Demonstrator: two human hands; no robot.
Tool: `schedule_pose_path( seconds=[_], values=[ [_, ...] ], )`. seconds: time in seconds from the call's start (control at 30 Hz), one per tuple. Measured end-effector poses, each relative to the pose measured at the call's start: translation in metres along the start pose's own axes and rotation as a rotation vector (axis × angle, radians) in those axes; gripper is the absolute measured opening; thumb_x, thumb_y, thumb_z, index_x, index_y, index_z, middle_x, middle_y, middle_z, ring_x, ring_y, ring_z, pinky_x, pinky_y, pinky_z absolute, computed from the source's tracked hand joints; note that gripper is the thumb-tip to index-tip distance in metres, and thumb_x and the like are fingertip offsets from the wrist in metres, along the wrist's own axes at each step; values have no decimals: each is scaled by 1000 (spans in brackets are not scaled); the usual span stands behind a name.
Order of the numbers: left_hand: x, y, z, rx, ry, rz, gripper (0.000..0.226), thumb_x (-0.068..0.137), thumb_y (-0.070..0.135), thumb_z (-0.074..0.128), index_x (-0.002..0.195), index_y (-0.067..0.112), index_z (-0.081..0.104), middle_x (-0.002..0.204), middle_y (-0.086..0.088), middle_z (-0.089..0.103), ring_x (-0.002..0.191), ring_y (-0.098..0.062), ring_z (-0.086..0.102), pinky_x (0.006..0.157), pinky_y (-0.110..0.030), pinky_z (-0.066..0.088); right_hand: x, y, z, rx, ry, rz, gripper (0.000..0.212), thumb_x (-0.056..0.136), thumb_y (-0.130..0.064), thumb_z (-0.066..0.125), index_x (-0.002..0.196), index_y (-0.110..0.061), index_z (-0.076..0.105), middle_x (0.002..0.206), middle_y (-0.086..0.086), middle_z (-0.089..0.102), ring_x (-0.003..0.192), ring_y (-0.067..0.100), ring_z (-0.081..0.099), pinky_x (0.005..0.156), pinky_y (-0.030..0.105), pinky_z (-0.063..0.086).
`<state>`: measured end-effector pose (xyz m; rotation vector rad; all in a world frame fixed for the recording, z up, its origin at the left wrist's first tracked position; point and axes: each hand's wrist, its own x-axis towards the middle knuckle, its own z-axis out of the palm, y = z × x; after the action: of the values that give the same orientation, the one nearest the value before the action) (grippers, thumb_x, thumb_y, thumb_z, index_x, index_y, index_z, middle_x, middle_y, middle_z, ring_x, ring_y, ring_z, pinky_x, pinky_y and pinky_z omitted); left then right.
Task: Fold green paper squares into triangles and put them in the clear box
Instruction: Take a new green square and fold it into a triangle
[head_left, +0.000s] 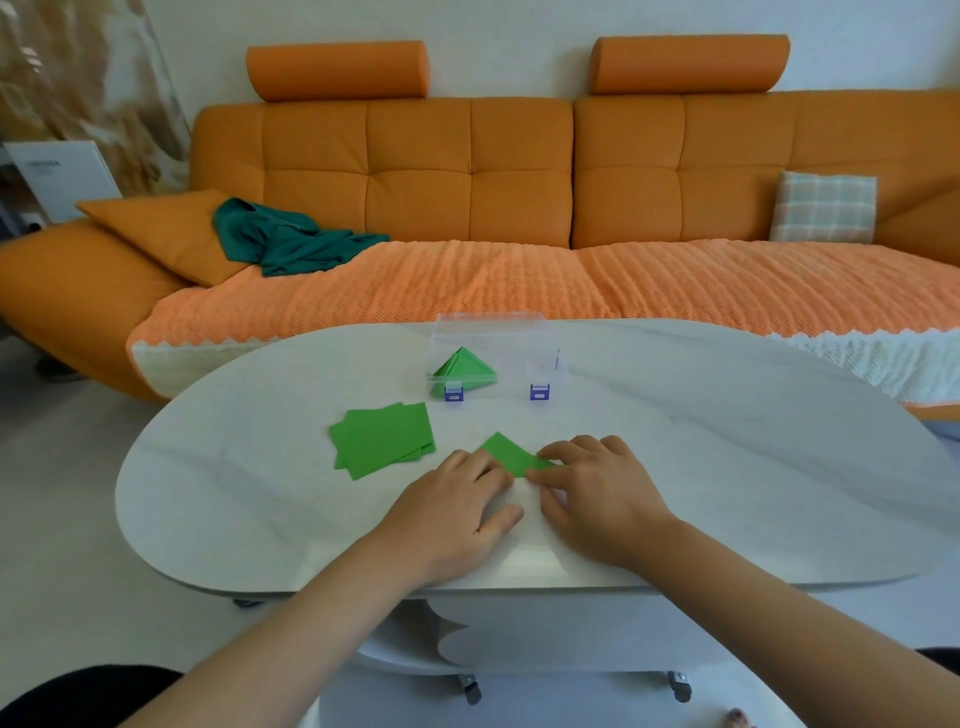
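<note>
While left hand (457, 499) and right hand (597, 491) press flat-fingered on green paper (506, 453) mid-frame, creasing seems underway; next needs a pinch-lift to the clear box (519, 358).

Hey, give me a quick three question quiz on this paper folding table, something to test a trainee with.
1. True or false: the clear box already holds folded triangles.
2. The stack of green squares lies: A) left of the half-folded paper; B) right of it; C) inside the box.
3. How many purple latches show on the box's front?
Key: 1 true; 2 A; 3 two.
</note>
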<state>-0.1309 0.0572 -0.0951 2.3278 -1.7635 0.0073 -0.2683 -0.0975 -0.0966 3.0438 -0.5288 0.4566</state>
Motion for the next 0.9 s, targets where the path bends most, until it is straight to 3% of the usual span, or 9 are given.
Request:
schedule_pose_path(
  seconds=[0.1,0.23,0.43,0.5,0.67,0.8,0.9],
  values=[
    [2,0,-1,-8,-7,-7,61,89,64,21,125,27,53,126,11,46,118,-11,40,97,-33,43,-6,10,-6,1,-2,72,34,79,-38,46,90,-37,78,103,-8,73,90,21,66,76,38,49],
    [4,-2,-3,-38,-3,1,57,90,62,25,125,28,53,124,14,46,116,-8,40,95,-32,43,-13,20,-12,32,1,127,36,80,-37,46,97,-37,77,113,-11,71,99,20,63,85,37,45],
    [12,-12,0,-139,72,18,30,96,43,51,121,30,62,133,13,47,127,-7,37,109,-27,32,-14,24,-9,66,35,117,44,82,-43,35,97,-36,76,113,-13,70,96,17,63,84,35,43],
    [16,-17,-2,-212,82,-8,27,97,38,54,120,32,65,134,13,50,127,-6,38,105,-21,28,-10,26,-11,84,14,112,43,85,-43,34,102,-34,73,114,-14,68,97,15,62,87,33,39],
    [26,-33,-7,-222,100,16,30,96,31,60,125,26,65,122,13,62,114,-4,49,103,-28,40,7,22,-13,169,-34,16,33,94,-41,53,125,-34,60,124,-15,61,109,12,58,95,30,37],
    [33,-39,-7,-146,131,113,25,96,30,61,118,21,69,112,9,69,106,-11,56,95,-29,45,24,16,-3,166,-29,-56,31,91,-43,58,120,-34,62,118,-14,63,103,13,59,90,31,40],
    [36,-40,-9,-130,183,157,22,97,27,56,109,20,73,99,8,73,93,-14,62,83,-35,51,35,16,4,148,49,-103,19,88,-38,59,103,-31,69,100,-12,68,86,17,63,80,36,44]
  ],
)
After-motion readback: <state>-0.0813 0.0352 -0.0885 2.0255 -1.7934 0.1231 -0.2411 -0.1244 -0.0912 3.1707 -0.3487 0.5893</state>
